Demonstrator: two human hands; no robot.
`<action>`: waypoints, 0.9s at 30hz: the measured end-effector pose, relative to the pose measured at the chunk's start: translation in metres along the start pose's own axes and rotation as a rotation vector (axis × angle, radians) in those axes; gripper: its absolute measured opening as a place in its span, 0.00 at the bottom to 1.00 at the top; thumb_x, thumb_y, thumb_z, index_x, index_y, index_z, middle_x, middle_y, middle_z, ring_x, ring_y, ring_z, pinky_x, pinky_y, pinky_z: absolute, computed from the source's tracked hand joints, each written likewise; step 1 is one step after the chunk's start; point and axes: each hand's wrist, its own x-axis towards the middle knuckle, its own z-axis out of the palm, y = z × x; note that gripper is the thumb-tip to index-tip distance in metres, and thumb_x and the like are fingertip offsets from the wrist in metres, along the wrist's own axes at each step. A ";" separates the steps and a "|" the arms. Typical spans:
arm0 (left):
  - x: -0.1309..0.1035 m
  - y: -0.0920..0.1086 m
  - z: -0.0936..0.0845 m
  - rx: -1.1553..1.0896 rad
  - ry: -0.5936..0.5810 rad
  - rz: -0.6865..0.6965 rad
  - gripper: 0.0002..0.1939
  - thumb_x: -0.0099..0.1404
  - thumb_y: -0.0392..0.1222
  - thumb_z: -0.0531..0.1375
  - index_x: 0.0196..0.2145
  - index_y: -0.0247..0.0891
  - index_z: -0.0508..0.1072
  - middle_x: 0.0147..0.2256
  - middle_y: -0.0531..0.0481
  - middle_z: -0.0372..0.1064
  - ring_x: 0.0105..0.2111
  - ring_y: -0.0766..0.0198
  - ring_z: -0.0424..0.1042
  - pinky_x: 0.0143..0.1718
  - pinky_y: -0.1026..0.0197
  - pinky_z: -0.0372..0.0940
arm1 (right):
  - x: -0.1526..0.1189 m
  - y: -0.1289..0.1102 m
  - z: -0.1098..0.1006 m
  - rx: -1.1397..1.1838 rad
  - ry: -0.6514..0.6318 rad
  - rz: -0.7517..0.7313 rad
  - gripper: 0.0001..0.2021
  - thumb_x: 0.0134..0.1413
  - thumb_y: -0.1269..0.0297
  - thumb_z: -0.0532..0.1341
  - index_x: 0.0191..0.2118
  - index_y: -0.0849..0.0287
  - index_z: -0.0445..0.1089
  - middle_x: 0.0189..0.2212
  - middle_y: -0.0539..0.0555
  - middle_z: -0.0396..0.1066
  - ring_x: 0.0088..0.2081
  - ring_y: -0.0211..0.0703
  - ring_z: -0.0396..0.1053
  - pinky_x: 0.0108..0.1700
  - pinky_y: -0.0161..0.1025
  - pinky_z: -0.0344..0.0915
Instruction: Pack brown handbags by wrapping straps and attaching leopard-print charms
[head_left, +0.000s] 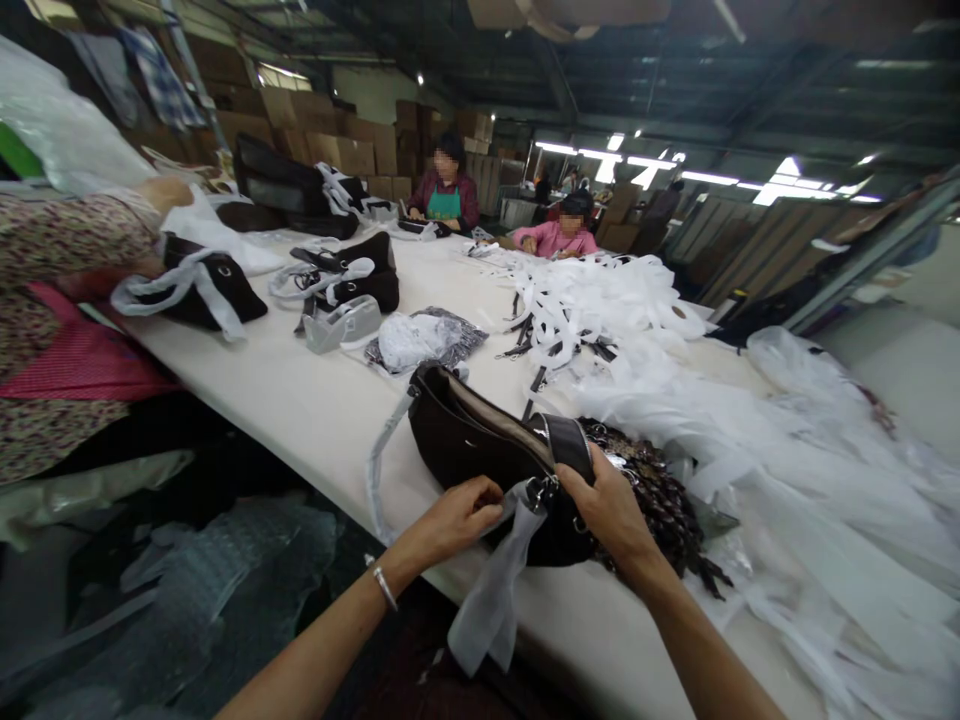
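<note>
A dark brown handbag lies on its base at the table edge in front of me, its top partly open on a light lining. My right hand grips the bag's right end, thumb on the near side, beside a dark band. My left hand is at the bag's front with curled fingers; what they pinch is hidden. Close to its fingertips, white wrapping hangs from a metal clasp. A strap wrapped in white loops from the bag's left end over the table edge.
Dark straps and tassels lie right of the bag, beside heaped white wrapping. A plastic-wrapped bundle and more dark bags stand beyond. At left, a co-worker's arm reaches to another bag. Two people sit across the table.
</note>
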 end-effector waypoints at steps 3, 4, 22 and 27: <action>-0.008 -0.005 0.008 0.117 0.002 0.031 0.16 0.59 0.39 0.59 0.46 0.39 0.73 0.44 0.46 0.73 0.46 0.55 0.70 0.48 0.60 0.63 | 0.005 0.009 0.001 0.090 -0.024 -0.008 0.18 0.56 0.54 0.57 0.47 0.59 0.71 0.39 0.55 0.75 0.42 0.50 0.70 0.48 0.44 0.63; -0.010 -0.006 0.010 0.156 0.001 0.039 0.17 0.58 0.38 0.60 0.46 0.39 0.73 0.44 0.46 0.73 0.46 0.55 0.69 0.48 0.59 0.63 | 0.005 0.011 0.001 0.112 -0.033 -0.011 0.18 0.57 0.54 0.57 0.47 0.59 0.71 0.39 0.55 0.75 0.42 0.50 0.70 0.48 0.44 0.63; 0.022 0.011 -0.020 0.994 0.389 0.345 0.43 0.57 0.36 0.67 0.66 0.41 0.52 0.66 0.37 0.52 0.68 0.44 0.46 0.67 0.35 0.38 | -0.001 0.010 0.003 0.243 -0.058 -0.028 0.20 0.55 0.52 0.61 0.49 0.59 0.73 0.39 0.55 0.77 0.43 0.50 0.72 0.49 0.42 0.65; 0.018 0.007 -0.022 0.999 0.393 0.343 0.22 0.59 0.31 0.61 0.52 0.37 0.67 0.50 0.41 0.69 0.59 0.48 0.61 0.67 0.38 0.42 | 0.002 0.018 0.006 0.362 -0.072 0.016 0.23 0.56 0.48 0.60 0.52 0.58 0.71 0.41 0.54 0.77 0.43 0.49 0.72 0.48 0.43 0.66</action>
